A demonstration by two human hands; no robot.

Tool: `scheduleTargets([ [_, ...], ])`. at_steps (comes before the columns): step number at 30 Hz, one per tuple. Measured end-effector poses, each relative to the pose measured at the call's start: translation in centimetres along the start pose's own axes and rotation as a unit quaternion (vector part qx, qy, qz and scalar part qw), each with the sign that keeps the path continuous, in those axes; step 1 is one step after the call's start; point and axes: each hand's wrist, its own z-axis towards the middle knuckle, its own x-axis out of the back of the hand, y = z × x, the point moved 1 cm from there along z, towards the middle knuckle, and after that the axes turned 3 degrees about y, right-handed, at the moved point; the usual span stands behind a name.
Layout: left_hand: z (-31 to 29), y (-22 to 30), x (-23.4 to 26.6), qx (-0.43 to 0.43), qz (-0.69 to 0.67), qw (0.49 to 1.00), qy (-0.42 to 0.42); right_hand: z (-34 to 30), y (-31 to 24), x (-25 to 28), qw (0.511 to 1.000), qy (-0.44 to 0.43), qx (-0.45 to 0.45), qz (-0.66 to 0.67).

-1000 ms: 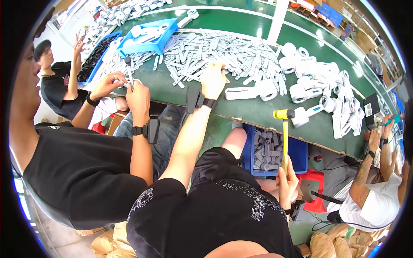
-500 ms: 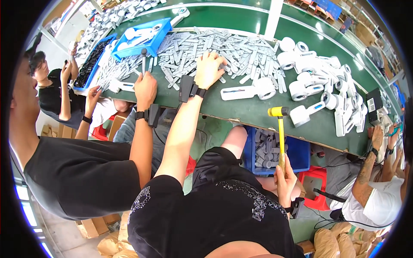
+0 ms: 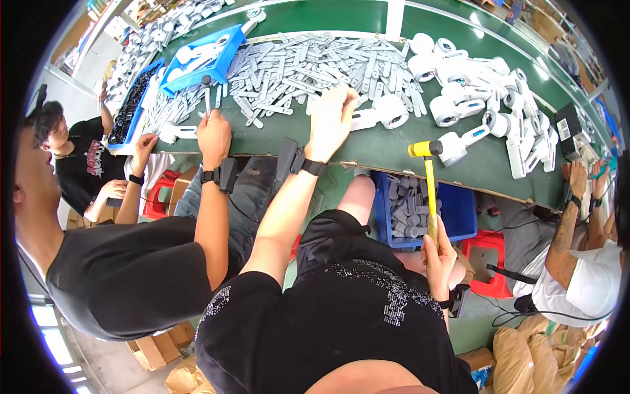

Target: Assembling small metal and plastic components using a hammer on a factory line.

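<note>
My right hand [image 3: 440,260] is closed round the lower handle of a mallet [image 3: 430,184] with a yellow and black head, held upright in front of the table edge. Over the table's near side, my left hand [image 3: 330,125] has its fingers drawn together. What they hold, if anything, is hidden. Beside those fingers lies a white handheld device [image 3: 390,111] with a round head, its handle partly covered by my hand. Just beyond spreads a large pile of flat grey plastic strips [image 3: 315,62].
White round-headed devices [image 3: 518,125] are heaped at the right. A blue tray [image 3: 226,52] of white parts stands at the back left. Below the table edge, a blue bin [image 3: 457,210] holds grey parts. At my left, a co-worker's hand [image 3: 214,139] grips a hammer.
My left hand has come back from the strip pile to the white device's handle, its fingers now drawn together. My right hand keeps the mallet upright. The view has shifted slightly.
</note>
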Motion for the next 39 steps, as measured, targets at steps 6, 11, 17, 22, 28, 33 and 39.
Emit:
scheduleTargets([
  [6,-1.5,1.0,-0.8,-0.042,0.091,0.995,-0.005,-0.4,0.0,0.1,1.000,-0.006,0.011,0.005],
  [11,-1.7,0.4,-1.2,0.008,0.067,0.998,-0.003,-0.5,-0.1,0.1,1.000,0.002,0.008,-0.012],
  [17,-2.2,0.3,-0.6,-0.064,0.119,0.991,-0.018,-0.1,-0.5,-0.1,0.999,-0.017,0.016,-0.035],
  [22,-2.1,-0.3,-0.6,-0.034,0.117,0.992,-0.011,3.0,-2.4,-2.0,0.976,-0.036,0.155,-0.145],
  [28,-1.7,-1.1,-0.6,0.076,0.030,0.996,-0.048,7.6,-5.8,-4.5,0.923,-0.028,0.285,-0.256],
  [33,-1.7,-1.4,-0.6,0.155,-0.066,0.983,-0.073,8.4,-7.4,-4.5,0.906,-0.012,0.318,-0.280],
  [39,-1.5,-1.4,-0.7,0.131,-0.043,0.988,-0.071,8.8,-8.2,-4.3,0.887,-0.022,0.313,-0.339],
])
